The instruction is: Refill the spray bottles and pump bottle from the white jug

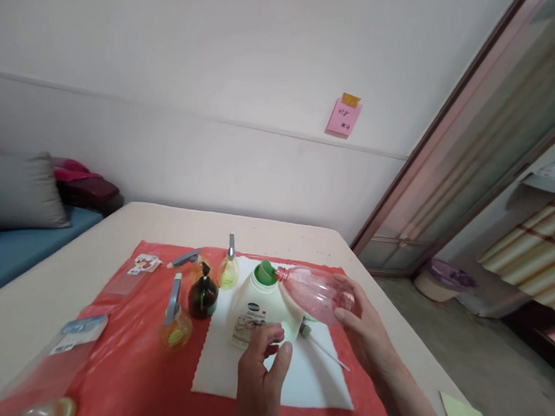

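Pink, clear plastic bottle point(307, 291) lies nearly level, its base pinched between the right hand's point(368, 328) thumb and fingers, apparently to line its neck up with the green spout point(264, 272) of the upright jug point(275, 306). Left hand point(260, 378), nearer, is empty, loosely curled, thumb apart. White cloth point(312, 388) beneath probably catches drips.

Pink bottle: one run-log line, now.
right hand: holds pink bottle, tilted | bottle neck: at jug's green mouth | left hand: empty, nearby
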Demonstrator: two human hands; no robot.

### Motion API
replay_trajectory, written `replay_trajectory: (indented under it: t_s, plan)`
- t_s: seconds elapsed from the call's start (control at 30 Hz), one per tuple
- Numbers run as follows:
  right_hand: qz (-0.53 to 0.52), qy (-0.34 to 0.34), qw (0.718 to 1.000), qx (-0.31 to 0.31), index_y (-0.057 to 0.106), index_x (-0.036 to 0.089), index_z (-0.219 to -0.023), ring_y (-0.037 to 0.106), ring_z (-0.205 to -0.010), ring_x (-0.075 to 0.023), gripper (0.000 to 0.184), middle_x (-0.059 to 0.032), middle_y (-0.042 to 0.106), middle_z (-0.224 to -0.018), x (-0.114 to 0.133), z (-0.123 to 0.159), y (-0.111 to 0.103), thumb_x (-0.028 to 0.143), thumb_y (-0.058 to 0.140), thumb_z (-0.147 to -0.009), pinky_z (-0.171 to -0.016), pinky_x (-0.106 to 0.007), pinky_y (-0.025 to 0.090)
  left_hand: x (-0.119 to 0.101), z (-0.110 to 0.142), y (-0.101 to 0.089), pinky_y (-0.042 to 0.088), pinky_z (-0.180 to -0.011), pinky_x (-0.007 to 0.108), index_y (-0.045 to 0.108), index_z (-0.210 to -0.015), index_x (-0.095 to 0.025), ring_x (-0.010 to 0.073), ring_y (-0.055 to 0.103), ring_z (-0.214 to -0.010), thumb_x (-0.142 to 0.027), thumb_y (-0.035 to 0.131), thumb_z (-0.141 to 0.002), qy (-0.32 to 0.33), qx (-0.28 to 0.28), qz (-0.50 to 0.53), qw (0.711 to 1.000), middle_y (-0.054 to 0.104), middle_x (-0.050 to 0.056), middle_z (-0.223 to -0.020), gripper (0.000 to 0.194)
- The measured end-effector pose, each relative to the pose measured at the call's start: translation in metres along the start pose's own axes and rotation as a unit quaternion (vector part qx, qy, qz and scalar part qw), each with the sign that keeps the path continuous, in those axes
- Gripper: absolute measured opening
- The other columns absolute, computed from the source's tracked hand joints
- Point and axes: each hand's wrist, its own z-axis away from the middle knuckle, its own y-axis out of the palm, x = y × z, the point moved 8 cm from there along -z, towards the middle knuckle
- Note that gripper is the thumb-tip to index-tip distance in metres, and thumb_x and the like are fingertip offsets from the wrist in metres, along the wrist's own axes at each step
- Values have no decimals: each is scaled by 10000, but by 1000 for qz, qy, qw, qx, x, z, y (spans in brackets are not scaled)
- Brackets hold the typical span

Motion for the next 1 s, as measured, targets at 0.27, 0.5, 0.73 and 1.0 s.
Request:
replay_trajectory:
  t_s: [0.27, 0.5, 0.73, 1.0]
  plan:
    - [127, -23, 990, 53, 597, 288, -1314, 553, -1226, -301, 736, -104, 596, -1353, 48, -23, 7, 470, 850, -647, -963, -426, 480, 4, -6, -11, 535, -826, 283, 719, -856, -210, 212, 671, -946, -458, 682, -834, -5, -41, 32, 999, 733, 58, -974, 252]
    - [224, -40, 971, 71, 605, 298, -1335, 574, -1169, -285, 691, -90, 608, -1296, 79, -30, 23, 461, 818, -697, -944, -436, 501, 8, -11, -15, 531, -807, 272, 712, -856, -207, 199, 671, -906, -440, 676, -835, -7, -38, 37, 999, 725, 50, -931, 237]
    - [311, -49, 945, 87, 593, 257, -1357, 590, -1111, -292, 754, -105, 610, -1279, 108, -36, 43, 483, 785, -664, -924, -453, 515, 8, -11, -16, 550, -773, 269, 712, -812, -199, 204, 689, -887, -428, 688, -815, -2, -56, 38, 998, 743, 59, -931, 230]
    - [369, -81, 918, 122, 565, 291, -1356, 575, -1173, -298, 744, -88, 598, -1317, 124, -44, 63, 477, 772, -666, -953, -456, 505, 13, -18, -16, 572, -795, 296, 721, -851, -203, 223, 706, -898, -418, 678, -831, -19, 13, 15, 1000, 754, 76, -933, 221]
